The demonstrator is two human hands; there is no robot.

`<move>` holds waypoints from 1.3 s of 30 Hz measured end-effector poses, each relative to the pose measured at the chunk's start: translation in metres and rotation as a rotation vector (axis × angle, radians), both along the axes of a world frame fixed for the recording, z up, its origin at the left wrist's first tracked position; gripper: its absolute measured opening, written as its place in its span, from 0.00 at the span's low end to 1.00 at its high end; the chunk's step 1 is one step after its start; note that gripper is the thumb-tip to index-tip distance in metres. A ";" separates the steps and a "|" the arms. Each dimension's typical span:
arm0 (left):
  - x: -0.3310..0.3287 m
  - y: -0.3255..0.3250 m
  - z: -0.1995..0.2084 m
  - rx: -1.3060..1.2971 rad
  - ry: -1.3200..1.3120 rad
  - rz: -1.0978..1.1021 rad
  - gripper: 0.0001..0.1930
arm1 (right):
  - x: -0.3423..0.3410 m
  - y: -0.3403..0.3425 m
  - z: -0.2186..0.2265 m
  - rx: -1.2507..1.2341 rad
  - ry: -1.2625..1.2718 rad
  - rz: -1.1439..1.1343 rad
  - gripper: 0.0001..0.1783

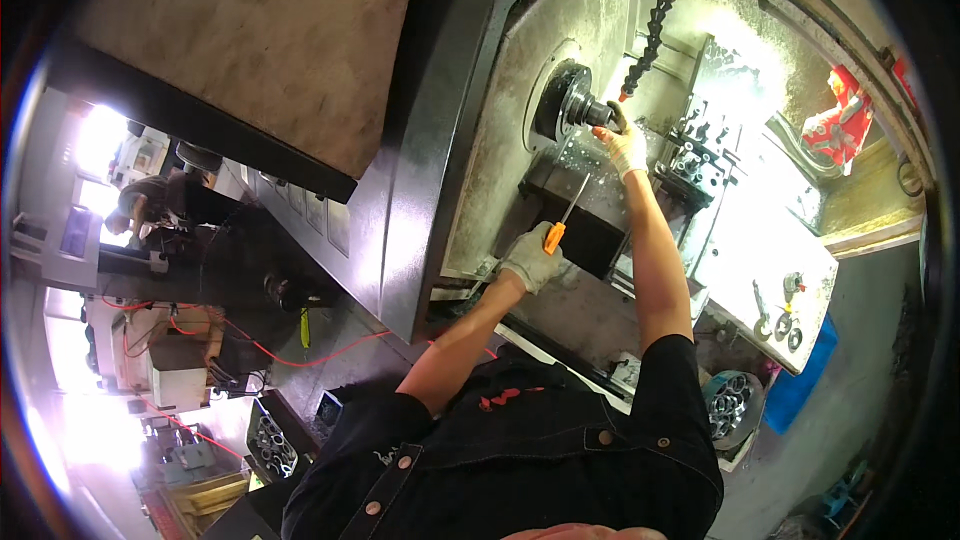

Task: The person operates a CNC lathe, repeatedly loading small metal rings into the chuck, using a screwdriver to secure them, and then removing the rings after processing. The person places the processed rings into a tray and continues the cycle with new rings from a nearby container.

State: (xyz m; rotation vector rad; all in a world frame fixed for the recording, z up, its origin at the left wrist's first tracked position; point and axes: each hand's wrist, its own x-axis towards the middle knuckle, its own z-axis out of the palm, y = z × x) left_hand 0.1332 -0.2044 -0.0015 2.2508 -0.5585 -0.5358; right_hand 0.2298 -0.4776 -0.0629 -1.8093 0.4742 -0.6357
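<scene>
In a grey work glove, my left hand is closed around the orange handle of a screwdriver-like tool. Its thin metal shaft points up toward the spindle; its tip's shape is too small to tell. My right hand, in a pale glove with bare fingertips, reaches to the front of the lathe chuck. Thumb and fingers close on a round metal part at the chuck's nose, covering some of it. Just above that hand ends a black jointed coolant hose with an orange nozzle.
Right of my right forearm stands a tool block. Rings and small tools lie on a light metal surface. A red cloth hangs at far right. Below, a round container holds metal parts. Another person works at far left.
</scene>
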 end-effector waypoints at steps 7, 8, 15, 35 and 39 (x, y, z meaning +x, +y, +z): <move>-0.012 0.012 -0.007 -0.019 0.001 -0.024 0.14 | -0.001 0.015 0.002 0.246 0.001 -0.002 0.37; -0.017 0.018 -0.002 -0.028 0.001 -0.013 0.15 | -0.005 0.027 0.008 0.422 0.056 -0.028 0.36; -0.046 0.063 -0.028 -0.057 -0.193 -0.057 0.14 | 0.012 0.072 -0.026 1.018 -0.070 -0.115 0.26; -0.075 0.121 -0.058 0.027 0.100 0.042 0.21 | 0.033 0.092 -0.039 0.759 -0.432 -0.449 0.07; -0.076 0.121 -0.062 0.046 0.118 -0.002 0.21 | 0.041 0.102 -0.039 0.810 -0.645 -0.495 0.09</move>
